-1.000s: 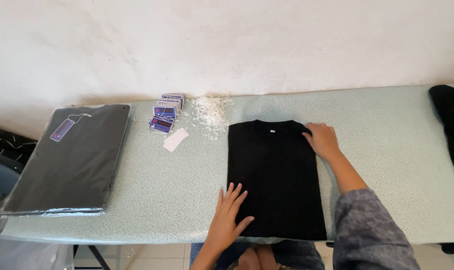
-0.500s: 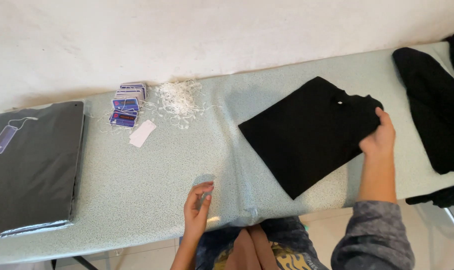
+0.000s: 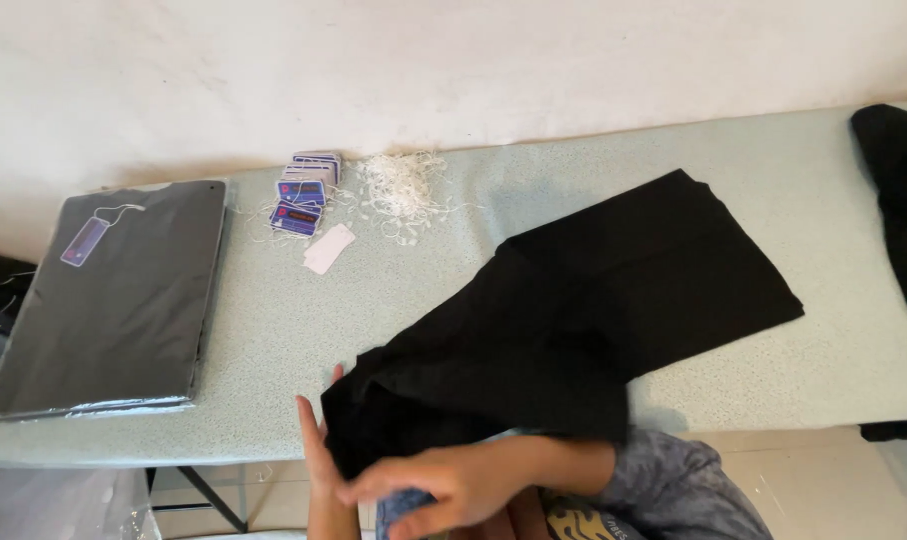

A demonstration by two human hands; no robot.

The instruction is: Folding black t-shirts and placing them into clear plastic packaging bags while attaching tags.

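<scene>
A black shirt (image 3: 614, 300) lies slanted across the speckled pale green table (image 3: 264, 340), from the far right to the near edge, where its bunched end hangs over. My left hand (image 3: 317, 455) stands edge-on at that bunched end, with a thumb and fingers around the cloth. My right hand (image 3: 444, 487) reaches leftward just under the same end, its grey-sleeved forearm crossing beneath the cloth. Whether it grips the shirt is hidden.
At the left lies a flat stack of dark garments in clear plastic (image 3: 114, 300) with a purple tag (image 3: 84, 242). Behind are purple hang tags (image 3: 300, 203), one white tag (image 3: 330, 249) and a heap of white strings (image 3: 404, 185). More black cloth (image 3: 899, 190) lies at the right edge.
The shirt has swung from the right side, where my right hand held it, across to the near left. Both hands have come together at its near end.
</scene>
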